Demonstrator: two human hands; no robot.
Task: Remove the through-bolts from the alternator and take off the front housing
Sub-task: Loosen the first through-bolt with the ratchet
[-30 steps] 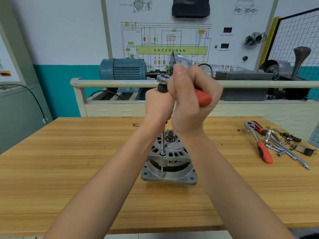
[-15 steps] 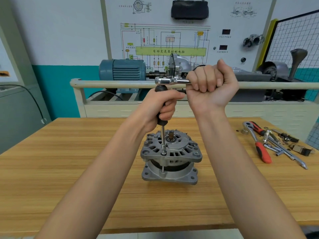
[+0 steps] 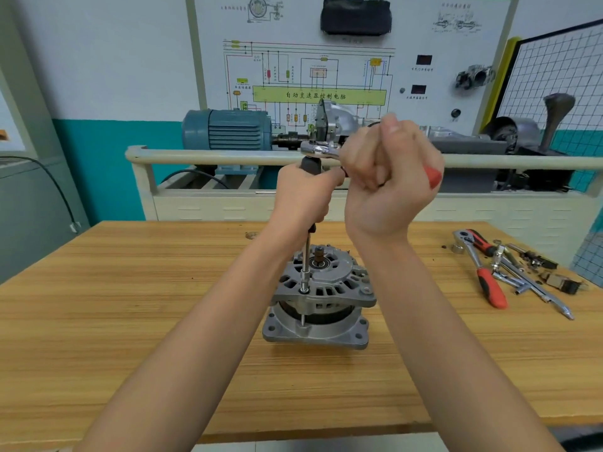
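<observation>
Spare ratchet (image 3: 483, 272) on wooden table (image 3: 130, 321); blue motor (image 3: 226, 130) behind.

Grey alternator (image 3: 318, 301) upright on wooden bench; through-bolt (image 3: 303, 318) standing vertical.

The alternator (image 3: 318, 298) is cast grey metal, matt and slightly rough — the ratchet (image 3: 318, 149) head is polished, glossy chrome. The bench (image 3: 130, 321) is smooth, light, streaky-grained wood with a soft sheen.
</observation>
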